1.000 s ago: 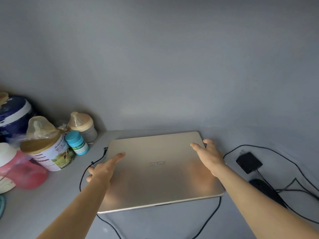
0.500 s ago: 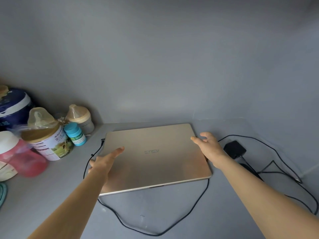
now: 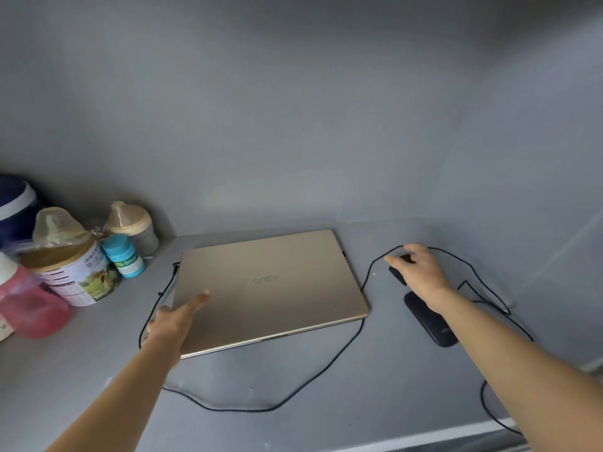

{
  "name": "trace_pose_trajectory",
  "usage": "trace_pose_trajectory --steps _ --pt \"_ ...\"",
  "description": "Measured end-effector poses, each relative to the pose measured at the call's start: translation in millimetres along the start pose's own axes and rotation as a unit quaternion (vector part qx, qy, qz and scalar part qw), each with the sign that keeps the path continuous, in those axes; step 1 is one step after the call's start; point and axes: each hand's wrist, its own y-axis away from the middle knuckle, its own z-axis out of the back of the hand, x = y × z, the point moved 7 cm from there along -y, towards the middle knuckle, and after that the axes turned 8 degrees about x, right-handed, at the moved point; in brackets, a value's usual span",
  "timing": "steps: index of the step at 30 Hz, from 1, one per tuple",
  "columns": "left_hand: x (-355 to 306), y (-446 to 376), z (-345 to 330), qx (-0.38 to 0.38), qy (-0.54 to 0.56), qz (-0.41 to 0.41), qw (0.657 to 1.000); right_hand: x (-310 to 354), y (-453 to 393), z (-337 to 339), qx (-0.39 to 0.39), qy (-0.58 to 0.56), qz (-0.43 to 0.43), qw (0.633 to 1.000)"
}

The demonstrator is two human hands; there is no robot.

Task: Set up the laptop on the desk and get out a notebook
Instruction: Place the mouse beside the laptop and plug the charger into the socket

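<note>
Crowding the desk's [image 3: 293, 429] left — formula tin [image 3: 76, 272], bottles; left hand [image 3: 173, 324] slack, right hand [image 3: 421, 269] grasping adapter [image 3: 398, 276].

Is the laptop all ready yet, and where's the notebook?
Partly. The laptop lies flat on the desk, lid shut, cable at its left side. The left hand touches the lid; the right hand is on the black adapter. Left: open it, and find a notebook, none in sight.
</note>
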Motion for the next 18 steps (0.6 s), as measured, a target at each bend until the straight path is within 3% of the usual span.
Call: trace_pose_trajectory --steps 12,18 --pt "17.7 35.1 0.7 0.018 -0.046 -0.034 0.998 -20.2 35.8 33.2 -0.074 0.066 -0.025 0.995" --pt "8.8 41.4 -12.6 0.039 -0.017 -0.038 0.998 -20.4 40.5 -5.0 -0.003 0.118 -0.016 0.993"
